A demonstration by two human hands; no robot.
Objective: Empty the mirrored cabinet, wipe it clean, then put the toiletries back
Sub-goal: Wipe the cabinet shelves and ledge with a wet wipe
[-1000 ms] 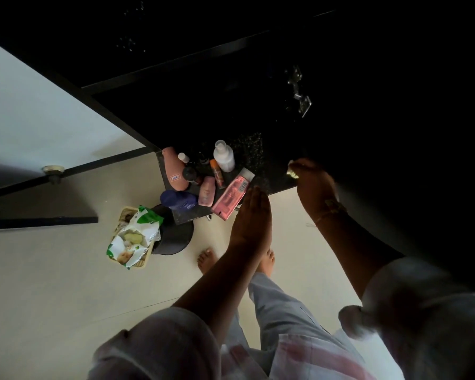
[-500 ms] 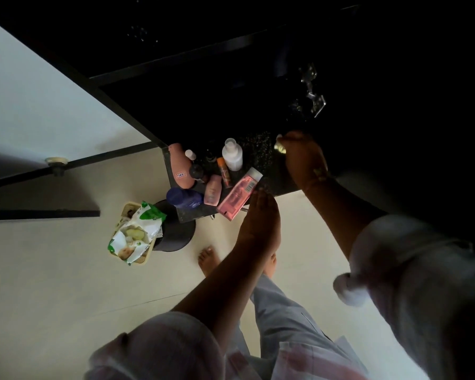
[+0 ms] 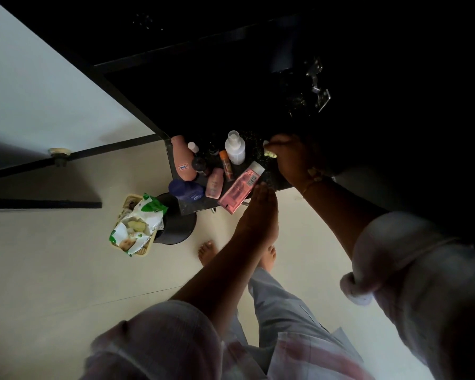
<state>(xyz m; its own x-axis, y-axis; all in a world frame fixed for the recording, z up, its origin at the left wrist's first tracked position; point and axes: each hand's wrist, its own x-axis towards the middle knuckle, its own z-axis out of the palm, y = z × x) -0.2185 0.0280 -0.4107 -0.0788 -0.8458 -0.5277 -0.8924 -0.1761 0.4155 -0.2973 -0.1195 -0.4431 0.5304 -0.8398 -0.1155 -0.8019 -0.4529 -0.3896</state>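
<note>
The toiletries stand in a tight bunch on the dark counter (image 3: 195, 207), near its corner. The cabinet itself is lost in the black at 12 o'clock.

The right hand (image 3: 291, 160) is curled, pinching a small pale thing (image 3: 269, 153) over the counter at 3 o'clock of the bunch. It is too dim to say what that thing is. The left hand (image 3: 258, 212) is flat with straight fingers and grips nothing. Its tips are at the barcode end of the pink tube (image 3: 237, 190), touching or just beside; I cannot tell which.

This looks like the unloading or sorting stage. To do it well:
- The tube lies slanted, and its 7 o'clock end seems to overhang the counter's front edge. The flat left hand is well placed to slide it inward toward 12 o'clock.
- The spray bottle (image 3: 235, 148) stands upright just at 9 o'clock of the right hand, tall and easily tipped. The pale thing should go down clear of it.
- The peach bottle (image 3: 183, 160), blue jar (image 3: 187, 190), small pink bottle (image 3: 214, 183) and orange stick (image 3: 226, 166) crowd together, so they are best lifted one at a time.

Below the corner, at 8 o'clock, a basket (image 3: 129, 201) of wipes packs (image 3: 137, 229) sits beside a black bin (image 3: 176, 230) on the pale floor (image 3: 52, 283). Bare feet (image 3: 207, 252) stand at 6 o'clock. A metal fitting (image 3: 317, 83) glints at 1 o'clock.
</note>
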